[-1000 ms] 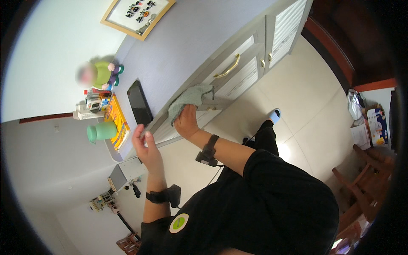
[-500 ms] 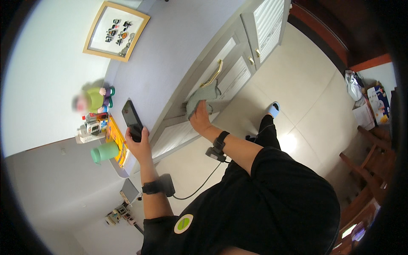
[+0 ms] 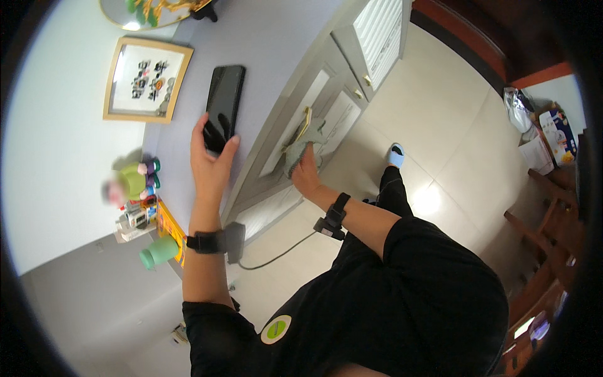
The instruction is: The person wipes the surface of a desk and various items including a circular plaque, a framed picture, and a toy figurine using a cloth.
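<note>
A black smartphone (image 3: 226, 97) is gripped at its near end by my left hand (image 3: 210, 160), thumb on one side and fingers on the other. The phone is over the pale counter top (image 3: 267, 47), beside the framed picture; whether it touches the surface I cannot tell. Lower down, my right hand (image 3: 306, 176) is closed on a grey-green cloth (image 3: 300, 147). That cloth lies against the grey cabinet front, beside a gold handle (image 3: 306, 118) on a door. Part of the cloth is hidden behind my fingers.
A wood-framed picture (image 3: 147, 80) leans on the wall, with a round gold ornament (image 3: 157, 11) beyond it. Nearer stand a green-clothed figurine (image 3: 135, 181), small boxes (image 3: 135, 220) and a green bottle (image 3: 159, 252). A cable (image 3: 276, 265) joins my wristbands. Wooden chairs (image 3: 543, 226) stand at right.
My left hand has carried the phone farther along the counter, from near the figurine to beside the framed picture. My right hand stays on the cloth by the handle. The view has shifted.
</note>
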Demonstrator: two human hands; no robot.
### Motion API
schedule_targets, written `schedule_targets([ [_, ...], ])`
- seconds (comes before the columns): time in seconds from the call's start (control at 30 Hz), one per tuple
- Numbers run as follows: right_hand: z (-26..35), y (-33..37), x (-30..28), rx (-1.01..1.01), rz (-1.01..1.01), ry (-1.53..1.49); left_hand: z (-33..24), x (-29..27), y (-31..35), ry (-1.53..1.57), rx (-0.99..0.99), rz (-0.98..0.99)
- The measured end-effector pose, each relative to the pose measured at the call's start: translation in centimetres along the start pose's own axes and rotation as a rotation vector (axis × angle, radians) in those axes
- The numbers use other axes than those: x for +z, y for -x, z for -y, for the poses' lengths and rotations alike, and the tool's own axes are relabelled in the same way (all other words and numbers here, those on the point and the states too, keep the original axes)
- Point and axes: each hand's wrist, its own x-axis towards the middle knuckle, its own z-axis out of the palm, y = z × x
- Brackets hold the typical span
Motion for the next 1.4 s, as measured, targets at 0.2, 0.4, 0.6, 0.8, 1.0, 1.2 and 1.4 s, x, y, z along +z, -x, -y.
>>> schedule_targets([
  [0.2, -0.9, -8.3, -1.4, -0.066, -0.296, 0.110, -4.7, 4.5, -6.7, -0.313, 0.499, -0.047],
  [0.4, 3.6, -13.1, -4.7, -0.138, -0.354, 0.237, -5.2, 4.8, -5.7, -0.291, 0.732, 0.360],
  [0.6, 1.8, -14.3, -4.5, -0.626, -0.463, 0.749, -5.3, 5.5, -7.8, -0.303, 0.730, 0.367],
  [0.8, 4.7, -8.3, 0.8, -0.500, -0.412, 0.225, -2.7, 5.9, -7.2, -0.257, 0.863, 0.293],
  [1.0, 0.3, 1.9, 7.8, -0.230, 0.096, 0.517, -1.5, 7.3, -9.6, -0.239, 0.976, 0.169],
  [1.2, -5.2, 8.6, 11.7, -0.288, 0.021, 0.302, -0.6, 7.5, -10.3, -0.256, 0.984, 0.181],
  [1.4, -9.3, 0.2, 11.6, -0.382, -0.438, 0.368, -1.3, 7.1, -10.8, -0.254, 0.955, 0.244],
])
